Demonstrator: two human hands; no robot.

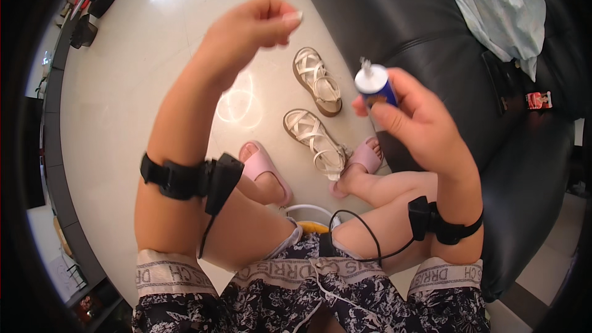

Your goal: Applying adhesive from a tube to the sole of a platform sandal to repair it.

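Note:
My left hand (pixel 262 23) is raised at the upper middle, its fingers curled and the thumb pressed against them in a pinch. Anything held in that pinch is too small to make out; a pale spot at the tip may be a nail. On the right, my right hand (pixel 416 111) grips a small blue cylinder with a white top (pixel 388 94), tilted toward me. A greyish, partly see-through tip (pixel 365 66) sticks up from the middle of the white top. The two hands are apart.
Two strappy cream sandals (pixel 317 83) lie on the glossy tile floor (pixel 123 105). A black leather sofa (pixel 394 18) on the right bears a pale crumpled cloth (pixel 499 6) and a small red packet (pixel 539 100). A black cable (pixel 370 234) crosses my lap.

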